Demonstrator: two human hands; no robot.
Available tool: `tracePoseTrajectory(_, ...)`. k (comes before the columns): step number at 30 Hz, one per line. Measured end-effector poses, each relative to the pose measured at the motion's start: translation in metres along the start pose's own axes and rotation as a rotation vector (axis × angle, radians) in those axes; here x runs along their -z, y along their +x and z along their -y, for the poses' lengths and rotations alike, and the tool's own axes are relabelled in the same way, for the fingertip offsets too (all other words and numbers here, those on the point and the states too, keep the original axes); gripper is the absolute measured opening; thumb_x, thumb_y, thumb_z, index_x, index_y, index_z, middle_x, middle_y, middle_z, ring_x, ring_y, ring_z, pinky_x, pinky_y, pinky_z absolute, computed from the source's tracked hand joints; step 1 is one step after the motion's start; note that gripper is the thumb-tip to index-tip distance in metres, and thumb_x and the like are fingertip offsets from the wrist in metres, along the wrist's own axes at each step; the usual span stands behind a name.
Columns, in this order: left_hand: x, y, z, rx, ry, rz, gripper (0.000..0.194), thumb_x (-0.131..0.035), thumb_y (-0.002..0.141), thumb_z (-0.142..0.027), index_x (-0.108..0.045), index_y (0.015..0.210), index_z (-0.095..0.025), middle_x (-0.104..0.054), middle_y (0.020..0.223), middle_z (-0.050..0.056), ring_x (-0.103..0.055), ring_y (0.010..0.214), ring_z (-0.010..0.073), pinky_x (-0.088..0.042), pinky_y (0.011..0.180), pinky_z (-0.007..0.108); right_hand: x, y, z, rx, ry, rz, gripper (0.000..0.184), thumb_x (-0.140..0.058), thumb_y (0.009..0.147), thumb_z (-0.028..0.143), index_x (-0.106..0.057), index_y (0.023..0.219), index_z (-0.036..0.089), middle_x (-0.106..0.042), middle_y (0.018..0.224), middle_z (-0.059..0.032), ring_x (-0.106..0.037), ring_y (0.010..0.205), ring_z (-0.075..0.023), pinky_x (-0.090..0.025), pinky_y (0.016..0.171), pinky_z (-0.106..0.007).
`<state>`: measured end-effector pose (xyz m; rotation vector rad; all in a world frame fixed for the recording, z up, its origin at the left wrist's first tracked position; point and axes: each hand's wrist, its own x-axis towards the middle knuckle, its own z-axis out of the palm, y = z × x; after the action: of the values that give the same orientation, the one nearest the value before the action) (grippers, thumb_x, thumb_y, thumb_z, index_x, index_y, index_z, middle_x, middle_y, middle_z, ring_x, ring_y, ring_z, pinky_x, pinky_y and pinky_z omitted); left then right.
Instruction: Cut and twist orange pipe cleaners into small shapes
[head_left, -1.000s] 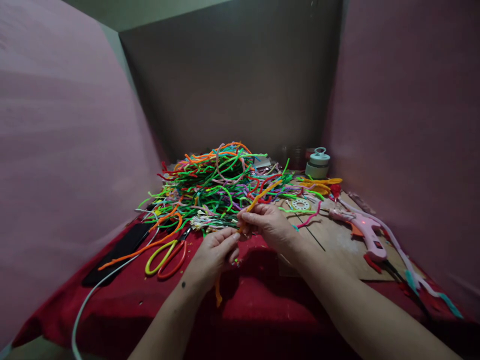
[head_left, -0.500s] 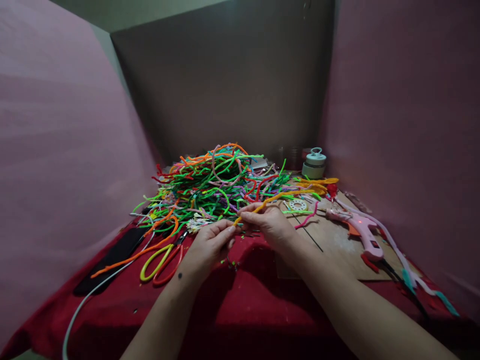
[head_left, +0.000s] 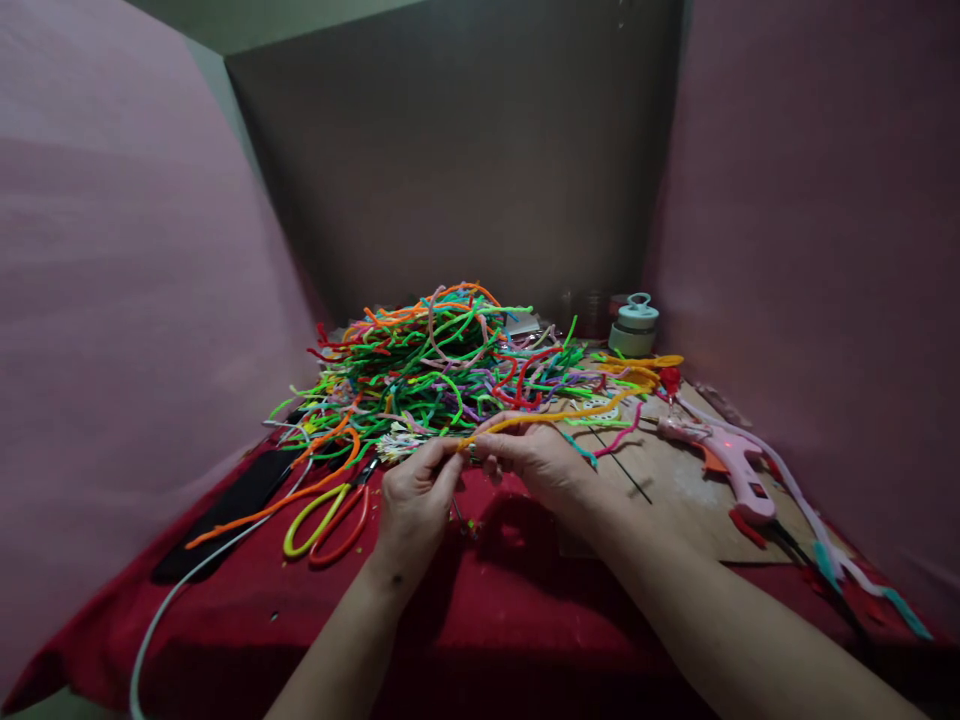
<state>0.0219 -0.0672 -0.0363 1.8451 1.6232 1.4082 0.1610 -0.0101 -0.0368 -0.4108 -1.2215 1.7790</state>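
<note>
Between my two hands runs an orange-yellow pipe cleaner (head_left: 551,415), its far end reaching right over the cardboard. My left hand (head_left: 421,490) pinches its near end between thumb and forefinger. Close beside it, my right hand (head_left: 536,460) is closed on the same pipe cleaner, thumb and fingers on it. Behind both hands lies a big tangled heap of coloured pipe cleaners (head_left: 435,360), mostly green with orange, red, pink and purple. A bunch of thin stems with pale tips (head_left: 401,442) sits just behind my left hand.
Scissors (head_left: 326,525) with yellow and red handles lie left, near a black flat object (head_left: 225,510) and a white cable (head_left: 169,600). On the right, a pink glue gun (head_left: 720,460) rests on a cardboard sheet (head_left: 675,510). A pale green lidded container (head_left: 634,325) stands behind. Red cloth covers the table.
My left hand has turned more upright, and the pipe cleaner now lies flatter. My right hand has shifted slightly down. The whole view has moved a little.
</note>
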Motion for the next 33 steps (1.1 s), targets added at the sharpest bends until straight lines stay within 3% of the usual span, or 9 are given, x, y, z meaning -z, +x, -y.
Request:
tracePoseTrajectory(4, -0.001, -0.003, 0.001, -0.097, 0.03, -0.028, 0.014, -0.052, 0.079, -0.024, -0.063, 0.087, -0.019, -0.064, 0.079, 0.001, -0.057, 0.07, 0.0128, -0.044, 0.07, 0.024, -0.001, 0.0, -0.003, 0.029, -0.041, -0.005, 0.015, -0.067, 0.065, 0.026, -0.063, 0.068, 0.013, -0.059, 0.058, -0.0007, -0.049, 0.048, -0.0081, -0.038, 0.047, -0.022)
tracePoseTrajectory(8, 0.001, -0.004, -0.005, -0.027, -0.105, 0.006, 0.014, -0.052, 0.079, -0.026, -0.062, 0.087, -0.018, -0.064, 0.081, 0.002, -0.059, 0.074, 0.0143, -0.046, 0.073, 0.025, 0.002, 0.001, -0.002, 0.014, -0.074, -0.028, 0.013, -0.066, 0.065, 0.024, -0.063, 0.067, 0.012, -0.059, 0.058, -0.0013, -0.051, 0.048, -0.0087, -0.039, 0.047, -0.021)
tracePoseTrajectory(14, 0.002, -0.003, -0.009, -0.022, -0.119, 0.003, 0.012, -0.053, 0.078, -0.025, -0.062, 0.08, -0.017, -0.063, 0.078, 0.002, -0.057, 0.075, 0.0144, -0.044, 0.073, 0.025, 0.0, 0.001, -0.001, -0.01, -0.089, -0.039, 0.01, -0.064, 0.065, 0.021, -0.061, 0.069, 0.013, -0.057, 0.055, 0.0006, -0.05, 0.047, -0.0076, -0.038, 0.047, -0.02)
tracePoseTrajectory(22, 0.002, -0.003, -0.001, -0.202, 0.15, -0.031, 0.011, -0.051, 0.081, -0.025, -0.061, 0.081, -0.019, -0.06, 0.08, 0.002, -0.054, 0.076, 0.0138, -0.042, 0.074, 0.025, 0.0, 0.0, -0.002, 0.004, -0.145, -0.044, 0.008, -0.063, 0.067, 0.02, -0.06, 0.069, 0.013, -0.056, 0.055, 0.0013, -0.049, 0.049, -0.0072, -0.038, 0.051, -0.021)
tracePoseTrajectory(29, -0.004, -0.007, -0.001, -0.149, 0.23, -0.029, 0.012, -0.048, 0.082, -0.025, -0.058, 0.081, -0.019, -0.063, 0.073, 0.001, -0.058, 0.065, 0.0116, -0.043, 0.065, 0.022, -0.003, 0.0, -0.004, -0.08, -0.103, -0.002, 0.015, -0.064, 0.067, 0.026, -0.056, 0.072, 0.014, -0.057, 0.054, 0.0011, -0.053, 0.047, -0.0093, -0.042, 0.043, -0.02)
tracePoseTrajectory(33, -0.004, -0.007, 0.0, -0.023, 0.126, -0.03, 0.013, -0.048, 0.081, -0.028, -0.058, 0.083, -0.019, -0.064, 0.07, 0.0, -0.06, 0.062, 0.0114, -0.045, 0.061, 0.021, -0.006, -0.001, -0.003, -0.121, -0.042, -0.009, 0.021, -0.067, 0.064, 0.027, -0.053, 0.073, 0.014, -0.06, 0.059, 0.0001, -0.057, 0.048, -0.0106, -0.045, 0.041, -0.02)
